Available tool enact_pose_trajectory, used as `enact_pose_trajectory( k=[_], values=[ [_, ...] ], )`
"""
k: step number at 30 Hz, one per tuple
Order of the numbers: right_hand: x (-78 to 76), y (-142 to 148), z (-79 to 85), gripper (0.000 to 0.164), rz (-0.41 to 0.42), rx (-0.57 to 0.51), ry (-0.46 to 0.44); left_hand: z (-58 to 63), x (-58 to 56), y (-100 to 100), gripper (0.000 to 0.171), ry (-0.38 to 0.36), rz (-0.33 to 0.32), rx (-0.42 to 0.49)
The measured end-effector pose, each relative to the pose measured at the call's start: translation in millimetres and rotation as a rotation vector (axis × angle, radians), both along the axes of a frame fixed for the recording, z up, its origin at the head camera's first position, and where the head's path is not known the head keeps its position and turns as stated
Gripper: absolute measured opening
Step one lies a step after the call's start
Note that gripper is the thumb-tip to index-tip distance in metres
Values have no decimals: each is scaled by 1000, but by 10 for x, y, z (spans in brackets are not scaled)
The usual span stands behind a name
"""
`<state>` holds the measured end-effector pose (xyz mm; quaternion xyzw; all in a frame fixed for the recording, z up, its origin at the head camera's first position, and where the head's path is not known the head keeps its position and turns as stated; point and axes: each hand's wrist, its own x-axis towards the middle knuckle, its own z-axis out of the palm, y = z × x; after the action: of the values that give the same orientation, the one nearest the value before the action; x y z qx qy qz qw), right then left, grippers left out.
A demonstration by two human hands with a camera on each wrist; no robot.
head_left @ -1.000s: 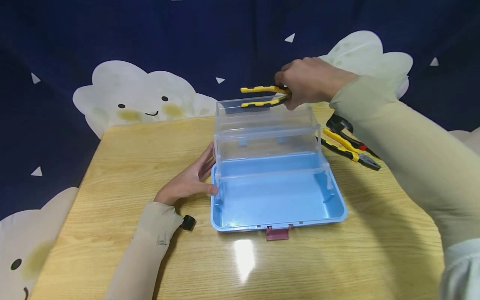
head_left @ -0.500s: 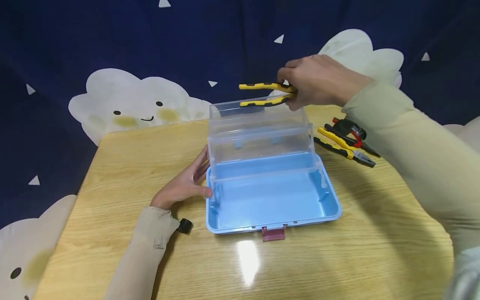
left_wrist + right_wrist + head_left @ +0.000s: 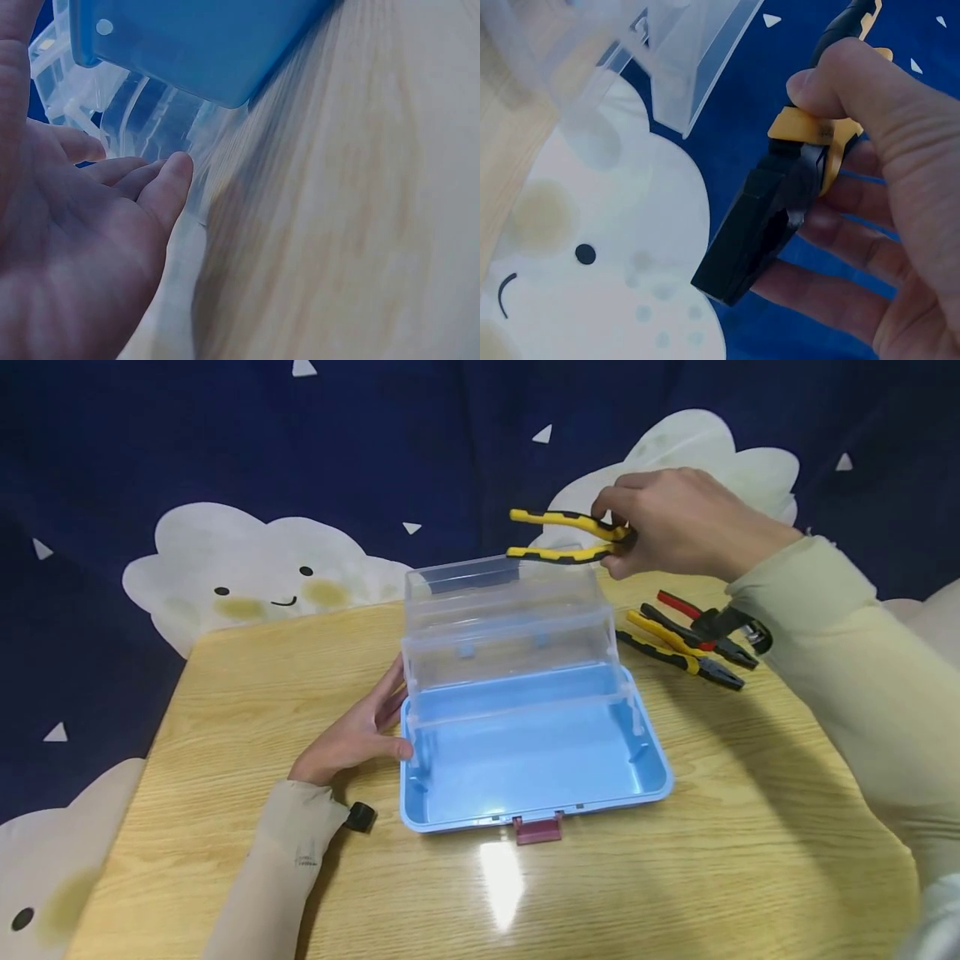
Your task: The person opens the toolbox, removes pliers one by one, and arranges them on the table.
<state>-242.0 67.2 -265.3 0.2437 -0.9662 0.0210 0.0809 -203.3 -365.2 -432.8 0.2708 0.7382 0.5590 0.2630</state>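
Observation:
A blue toolbox (image 3: pixel 532 768) lies with its clear stacked trays (image 3: pixel 510 652) raised at the back and its dark red latch (image 3: pixel 537 831) hanging at the front. At the box's left side is my left hand (image 3: pixel 356 739), thumb at the rim and fingers extended along the outside; the left wrist view shows its palm facing the blue wall. My right hand (image 3: pixel 682 522) holds yellow-and-black pliers (image 3: pixel 562 556) above the trays' right end. Their spread handles point left. Thumb and fingers grip them near the pivot, and the dark plier head (image 3: pixel 750 232) shows in the right wrist view.
Right of the box, another yellow-and-black pair of pliers (image 3: pixel 678 656) lies beside red-and-black pliers (image 3: pixel 682 606), partly covered by the right wrist's camera. A dark blue curtain (image 3: pixel 360 435) with white clouds hangs behind the wooden table (image 3: pixel 270 677).
My right hand has moved right with the pliers, from over the middle of the trays towards their right end. More of the red-and-black pliers shows. The left hand stays at the box.

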Motion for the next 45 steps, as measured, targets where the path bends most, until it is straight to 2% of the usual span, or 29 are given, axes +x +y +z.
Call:
enact_pose_trajectory(
  k=[7,12,18,26,35,40,45],
  values=[
    [82,146,-120,51,-13,-79,35,23,26,-87,131,5,4,3],
    [137,274,-225,55,-70,-125,23,50,22,-92,132,14,-4,23],
    [190,460,-362,58,-168,-135,-39,69,37,-80,132,12,-7,18],
    [253,699,-563,62,-254,-157,-119,95,57,-109,133,9,-5,25],
    [356,868,-812,51,-343,-204,-56,136,135,-152,133,-6,3,29],
    [444,971,-882,37,-411,-271,-11,152,168,-166,133,-6,4,23],
    [506,1053,-929,45,-494,-286,-9,174,189,-175,132,-1,-4,24]
  ],
)
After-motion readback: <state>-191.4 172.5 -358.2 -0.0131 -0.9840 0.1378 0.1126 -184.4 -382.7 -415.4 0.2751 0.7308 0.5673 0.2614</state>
